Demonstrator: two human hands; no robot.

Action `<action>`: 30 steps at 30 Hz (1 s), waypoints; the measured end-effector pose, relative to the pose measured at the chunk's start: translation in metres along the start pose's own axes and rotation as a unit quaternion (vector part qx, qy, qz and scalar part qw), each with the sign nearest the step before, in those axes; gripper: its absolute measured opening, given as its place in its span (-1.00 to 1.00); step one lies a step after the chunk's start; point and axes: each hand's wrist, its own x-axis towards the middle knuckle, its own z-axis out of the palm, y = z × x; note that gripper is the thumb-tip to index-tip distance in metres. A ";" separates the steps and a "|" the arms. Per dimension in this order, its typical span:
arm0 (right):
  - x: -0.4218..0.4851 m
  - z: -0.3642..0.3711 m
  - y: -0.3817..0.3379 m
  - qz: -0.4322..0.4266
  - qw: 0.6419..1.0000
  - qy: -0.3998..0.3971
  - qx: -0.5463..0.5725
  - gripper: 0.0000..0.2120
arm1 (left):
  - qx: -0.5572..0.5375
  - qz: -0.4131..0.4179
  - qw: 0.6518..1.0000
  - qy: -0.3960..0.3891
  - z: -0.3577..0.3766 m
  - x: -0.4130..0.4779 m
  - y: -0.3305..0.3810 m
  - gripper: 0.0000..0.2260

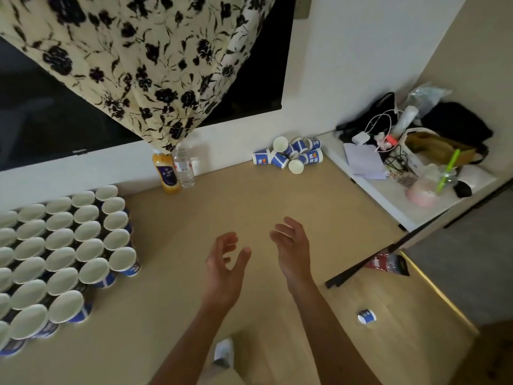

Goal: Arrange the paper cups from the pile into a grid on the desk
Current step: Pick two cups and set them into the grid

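Note:
A pile of blue-and-white paper cups (288, 154) lies on its side at the back of the tan desk (249, 207), against the wall. On the left, many upright cups stand close together in a grid (63, 254) of rows. My left hand (226, 262) and my right hand (291, 248) hover side by side over the middle of the desk, palms facing each other, fingers relaxed and spread, holding nothing. Both are well short of the pile and to the right of the grid.
An orange juice bottle (166, 173) and a clear water bottle (183, 168) stand at the wall behind the grid. A white side shelf (388, 190) at right holds bags, cables and papers. One cup (366, 315) lies on the floor at lower right. A flowered curtain (138, 65) hangs above.

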 end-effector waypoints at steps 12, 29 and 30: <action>0.139 -0.060 -0.014 -0.003 0.988 -0.031 -0.151 -0.60 | -0.041 -0.046 0.998 -0.004 0.126 0.127 0.008 -0.74; 0.405 -0.085 -0.002 -0.042 0.861 -0.218 -0.457 -0.41 | 0.004 -0.117 0.989 0.096 0.225 0.214 0.029 -0.73; 0.423 -0.085 0.002 -0.054 0.844 -0.234 -0.480 -0.38 | 0.008 -0.120 0.988 0.101 0.232 0.218 0.029 -0.73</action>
